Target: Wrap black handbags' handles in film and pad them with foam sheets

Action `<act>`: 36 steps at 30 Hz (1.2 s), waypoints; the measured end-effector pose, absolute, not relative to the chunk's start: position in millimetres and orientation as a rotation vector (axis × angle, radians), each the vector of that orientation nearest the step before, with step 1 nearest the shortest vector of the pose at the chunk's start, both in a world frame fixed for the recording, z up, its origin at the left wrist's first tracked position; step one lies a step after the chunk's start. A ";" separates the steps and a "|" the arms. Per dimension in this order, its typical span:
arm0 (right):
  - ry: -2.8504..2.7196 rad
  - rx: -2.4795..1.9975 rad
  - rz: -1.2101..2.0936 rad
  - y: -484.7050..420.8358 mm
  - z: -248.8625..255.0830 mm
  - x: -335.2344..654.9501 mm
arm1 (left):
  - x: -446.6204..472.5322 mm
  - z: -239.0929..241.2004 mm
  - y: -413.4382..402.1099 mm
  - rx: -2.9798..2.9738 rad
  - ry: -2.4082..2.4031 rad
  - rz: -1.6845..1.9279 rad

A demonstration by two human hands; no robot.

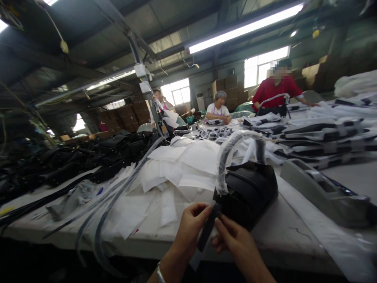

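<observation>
A black handbag (250, 186) lies on the table's front part, its arched handles (223, 169) wrapped in clear plastic. From its near end a short flat black strap (207, 231) hangs toward me. My left hand (190, 226) pinches the strap's upper left edge between thumb and fingers. On the other side, my right hand (235, 237) is closed at the strap with thumb and index finger, the other fingers curled. A pale, see-through strip shows below the strap's lower end. Where the strap meets the bag is partly covered by my fingertips.
White sheets (176, 161) are piled behind the bag. Long plastic-covered straps (101, 232) droop over the front edge at left. A grey tape dispenser (321, 192) stands at right. Black bags (118, 153) are heaped at far left. Three co-workers are across the table, one in a red top (277, 90).
</observation>
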State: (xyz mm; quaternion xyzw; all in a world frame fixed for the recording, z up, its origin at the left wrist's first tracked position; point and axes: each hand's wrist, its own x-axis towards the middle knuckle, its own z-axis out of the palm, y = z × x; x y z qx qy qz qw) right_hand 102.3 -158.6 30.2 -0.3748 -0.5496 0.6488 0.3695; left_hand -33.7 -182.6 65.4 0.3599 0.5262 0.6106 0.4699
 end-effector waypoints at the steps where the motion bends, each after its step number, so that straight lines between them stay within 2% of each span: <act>1: -1.402 -0.965 1.668 -157.6 31.9 101.4 | -33.0 65.6 -177.3 0.895 1.274 1.501; 10: -1.383 -1.031 1.629 -145.0 44.1 92.2 | -36.8 66.2 -151.4 0.958 1.235 1.527; 17: -1.577 -1.175 1.349 -138.7 66.0 87.6 | -35.8 63.7 -150.8 1.029 1.278 1.568; 27: -1.609 -1.220 1.210 -140.7 64.6 84.4 | -39.3 37.5 -168.9 1.057 1.339 1.544; 36: -1.470 -1.179 1.374 -134.0 64.6 83.0 | -24.8 37.4 -174.0 0.985 1.469 1.751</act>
